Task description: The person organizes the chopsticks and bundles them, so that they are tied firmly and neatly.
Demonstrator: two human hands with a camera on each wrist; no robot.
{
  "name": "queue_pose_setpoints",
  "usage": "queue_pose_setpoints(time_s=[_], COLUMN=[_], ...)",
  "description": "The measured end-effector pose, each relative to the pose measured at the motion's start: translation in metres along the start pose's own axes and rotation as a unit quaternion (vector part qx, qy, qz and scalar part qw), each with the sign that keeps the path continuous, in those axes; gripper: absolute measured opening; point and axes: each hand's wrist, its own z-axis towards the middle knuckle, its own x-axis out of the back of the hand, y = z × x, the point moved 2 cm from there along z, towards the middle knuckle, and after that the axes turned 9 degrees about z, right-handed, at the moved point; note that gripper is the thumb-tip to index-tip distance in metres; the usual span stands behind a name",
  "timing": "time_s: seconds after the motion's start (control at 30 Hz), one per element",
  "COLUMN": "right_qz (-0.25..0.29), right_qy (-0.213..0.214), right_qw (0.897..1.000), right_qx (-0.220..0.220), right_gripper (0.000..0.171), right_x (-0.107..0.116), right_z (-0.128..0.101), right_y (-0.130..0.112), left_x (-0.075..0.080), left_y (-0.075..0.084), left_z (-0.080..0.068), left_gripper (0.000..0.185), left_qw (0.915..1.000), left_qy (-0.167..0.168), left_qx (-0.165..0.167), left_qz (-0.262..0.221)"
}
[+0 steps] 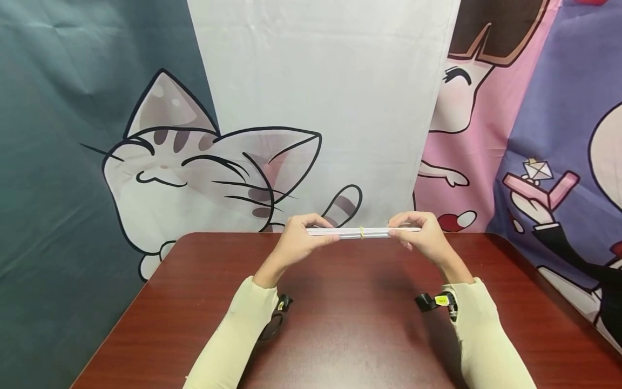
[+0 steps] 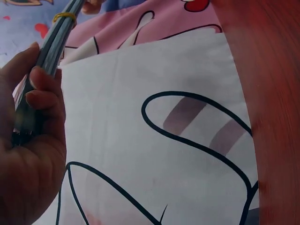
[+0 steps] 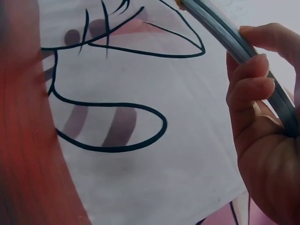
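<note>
A thin bundle of white sticks (image 1: 362,232) is held level above the far edge of the table, bound near its middle by a yellow rubber band (image 1: 362,232). My left hand (image 1: 303,236) grips its left end, and my right hand (image 1: 419,233) grips its right end. In the left wrist view the bundle (image 2: 49,51) runs up past my curled fingers (image 2: 44,96) to the yellow band (image 2: 64,16). In the right wrist view the bundle (image 3: 234,40) passes under my curled fingers (image 3: 251,77).
The dark red wooden table (image 1: 340,324) lies below my forearms, its rounded far corners against a hanging cloth backdrop (image 1: 311,108) with a cartoon cat. A wrist camera strap (image 1: 434,301) shows at each cuff.
</note>
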Motion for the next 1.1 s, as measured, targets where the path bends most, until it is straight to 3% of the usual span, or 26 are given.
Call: queue_pose_setpoints(time_s=[0.2, 0.3, 0.43, 0.63, 0.83, 1.1], right_qz=[-0.002, -0.023, -0.035, -0.043, -0.056, -0.084], right_qy=[-0.035, -0.011, 0.022, 0.024, 0.040, 0.057], right_qw=[0.999, 0.999, 0.999, 0.996, 0.990, 0.977], right_qx=[-0.006, -0.021, -0.034, -0.080, -0.124, -0.186], right_gripper=[0.017, 0.020, 0.021, 0.027, 0.033, 0.042], right_x=[0.002, 0.008, 0.014, 0.013, 0.017, 0.022], right_z=[-0.003, -0.003, -0.001, -0.002, -0.004, -0.007], right_y=[-0.002, 0.000, 0.006, 0.023, 0.042, 0.061], left_x=[-0.004, -0.006, -0.007, -0.005, -0.002, -0.010], left_y=[-0.008, -0.013, -0.023, -0.039, -0.058, -0.084], left_z=[0.001, 0.002, 0.004, 0.003, 0.005, 0.003], left_gripper=[0.020, 0.020, 0.020, 0.022, 0.026, 0.033], left_qw=[0.9967, 0.9937, 0.9920, 0.9908, 0.9858, 0.9766], left_qy=[-0.001, -0.017, -0.038, -0.031, -0.044, -0.069], left_qx=[0.051, 0.071, 0.092, 0.123, 0.142, 0.180], left_qz=[-0.063, -0.085, -0.077, -0.047, -0.078, -0.096])
